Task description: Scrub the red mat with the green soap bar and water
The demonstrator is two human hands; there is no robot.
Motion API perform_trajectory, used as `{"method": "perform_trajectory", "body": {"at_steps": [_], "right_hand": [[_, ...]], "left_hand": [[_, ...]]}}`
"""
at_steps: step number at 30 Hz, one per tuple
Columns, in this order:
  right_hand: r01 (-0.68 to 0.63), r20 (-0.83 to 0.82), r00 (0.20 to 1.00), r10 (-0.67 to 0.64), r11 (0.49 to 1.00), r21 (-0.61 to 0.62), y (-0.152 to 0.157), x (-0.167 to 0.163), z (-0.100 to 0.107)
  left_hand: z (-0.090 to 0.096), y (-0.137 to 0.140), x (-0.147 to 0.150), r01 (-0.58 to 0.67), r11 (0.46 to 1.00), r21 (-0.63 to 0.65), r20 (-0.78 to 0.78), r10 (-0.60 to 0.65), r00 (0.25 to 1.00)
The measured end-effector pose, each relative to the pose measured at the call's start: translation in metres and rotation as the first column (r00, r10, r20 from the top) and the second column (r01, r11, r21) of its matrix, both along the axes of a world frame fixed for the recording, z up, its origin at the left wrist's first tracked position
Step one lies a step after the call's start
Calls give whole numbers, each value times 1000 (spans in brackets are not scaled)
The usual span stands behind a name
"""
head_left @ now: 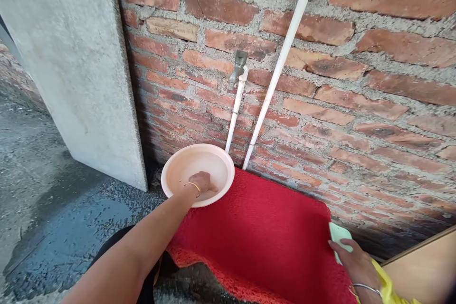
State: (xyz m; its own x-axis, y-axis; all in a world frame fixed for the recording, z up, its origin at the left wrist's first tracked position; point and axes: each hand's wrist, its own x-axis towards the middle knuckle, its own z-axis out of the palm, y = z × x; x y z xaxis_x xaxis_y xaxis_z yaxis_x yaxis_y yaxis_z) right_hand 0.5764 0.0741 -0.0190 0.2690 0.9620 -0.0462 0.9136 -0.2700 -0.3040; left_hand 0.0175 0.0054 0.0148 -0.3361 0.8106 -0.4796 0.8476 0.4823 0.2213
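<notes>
A pale pink basin (168, 185) holding water stands against the brick wall, beside the red mat's upper left corner. My left hand (200, 181), with a thin gold-coloured bangle at the wrist, reaches down into the basin. Its thumb is stretched apart, while the other fingers are partly hidden in the water; I see nothing held. Across to the right, my right hand (356, 259) is closed around a pale green, flat block with rounded corners (338, 233) at the right edge of the red mat (270, 232). What kind of thing the block is, I cannot make out.
A grey tap (237, 69) on a white pipe sticks out above the basin, with a taller white pipe (281, 64) beside it. At left leans a concrete slab (81, 71) over wet floor (81, 228). A light wooden board (423, 266) stands at lower right.
</notes>
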Motion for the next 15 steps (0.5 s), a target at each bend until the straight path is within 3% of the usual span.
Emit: {"method": "perform_trajectory", "body": {"at_steps": [5,7,10,13,15], "right_hand": [[-226,-72,972,224,974,-14,-5,-133,7],[-369,-80,927,367,929,-18,-13,-191,8],[-573,-96,816,570,820,5,-26,-260,8],[-674,-121,733,670,738,6,-31,-293,3],[-659,-150,745,651,752,-8,-26,-292,0]], "left_hand": [[-1,2,-1,-3,1000,-13,0,3,1000],[-3,3,-2,-4,1000,-14,2,4,1000],[-6,4,-4,-2,1000,-5,10,2,1000],[-8,4,-5,-1,1000,3,17,1,1000],[-10,3,-6,-1,1000,7,18,1,1000]]}}
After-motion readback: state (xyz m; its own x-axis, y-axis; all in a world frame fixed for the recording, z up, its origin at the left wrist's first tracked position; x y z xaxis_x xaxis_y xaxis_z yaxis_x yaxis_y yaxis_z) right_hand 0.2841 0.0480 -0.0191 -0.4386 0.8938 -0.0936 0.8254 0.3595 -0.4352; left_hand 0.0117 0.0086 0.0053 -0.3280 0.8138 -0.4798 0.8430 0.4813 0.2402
